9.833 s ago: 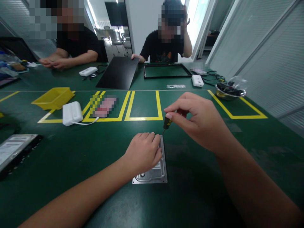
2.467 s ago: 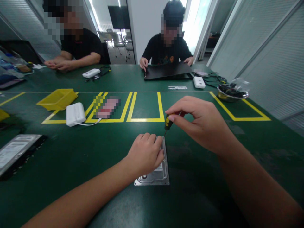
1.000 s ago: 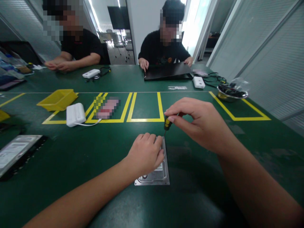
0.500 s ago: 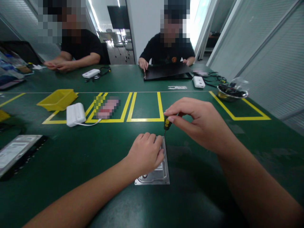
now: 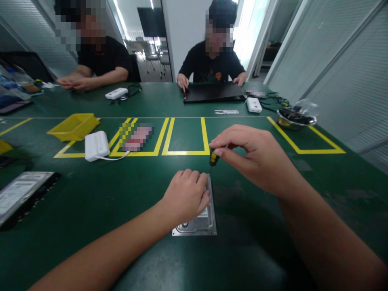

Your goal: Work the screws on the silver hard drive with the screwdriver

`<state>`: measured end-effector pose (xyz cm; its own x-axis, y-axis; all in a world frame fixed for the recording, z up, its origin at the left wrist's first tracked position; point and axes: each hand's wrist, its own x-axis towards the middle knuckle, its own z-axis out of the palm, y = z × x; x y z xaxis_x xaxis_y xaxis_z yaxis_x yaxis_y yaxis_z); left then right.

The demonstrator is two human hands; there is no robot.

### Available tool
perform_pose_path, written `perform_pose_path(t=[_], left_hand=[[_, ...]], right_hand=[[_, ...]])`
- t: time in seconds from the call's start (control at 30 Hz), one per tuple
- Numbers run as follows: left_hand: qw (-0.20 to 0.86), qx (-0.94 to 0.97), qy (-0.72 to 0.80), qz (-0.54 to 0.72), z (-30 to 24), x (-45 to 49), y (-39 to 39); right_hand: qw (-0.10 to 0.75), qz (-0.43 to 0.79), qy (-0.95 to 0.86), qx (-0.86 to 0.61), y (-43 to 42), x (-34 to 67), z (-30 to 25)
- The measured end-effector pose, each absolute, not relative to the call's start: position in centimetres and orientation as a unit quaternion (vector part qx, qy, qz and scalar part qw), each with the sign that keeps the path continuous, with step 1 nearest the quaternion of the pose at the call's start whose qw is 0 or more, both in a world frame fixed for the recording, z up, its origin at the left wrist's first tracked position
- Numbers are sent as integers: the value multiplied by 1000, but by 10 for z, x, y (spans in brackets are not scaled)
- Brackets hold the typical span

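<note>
A silver hard drive (image 5: 200,224) lies flat on the green table in front of me. My left hand (image 5: 186,196) is closed over its upper part, fingers curled and pressing it down, so much of its face is hidden. My right hand (image 5: 253,155) pinches the short black-and-yellow handle of a screwdriver (image 5: 214,158) between thumb and fingers. The screwdriver stands nearly upright, its thin shaft pointing down at the drive's far right corner. Whether the tip sits in a screw is too small to tell.
Another hard drive (image 5: 22,192) lies at the left. Further back are a yellow bin (image 5: 74,126), a white power bank (image 5: 96,146) with a cable, and a metal bowl (image 5: 297,120) of dark items. Across the table, two people sit; one handles a black panel (image 5: 214,93).
My hands, the screwdriver and the hard drive look nearly unmoved. Across the table, the person's black panel has been lowered flatter on its right side.
</note>
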<state>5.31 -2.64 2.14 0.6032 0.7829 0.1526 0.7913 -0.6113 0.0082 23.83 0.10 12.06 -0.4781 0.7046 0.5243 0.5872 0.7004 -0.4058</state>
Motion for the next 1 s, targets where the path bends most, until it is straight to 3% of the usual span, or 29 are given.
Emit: perform_pose_path(t=[1.0], left_hand=[[31, -896, -438, -72, 22, 53, -27]], right_hand=[[338, 87, -859, -375, 0, 238, 122]])
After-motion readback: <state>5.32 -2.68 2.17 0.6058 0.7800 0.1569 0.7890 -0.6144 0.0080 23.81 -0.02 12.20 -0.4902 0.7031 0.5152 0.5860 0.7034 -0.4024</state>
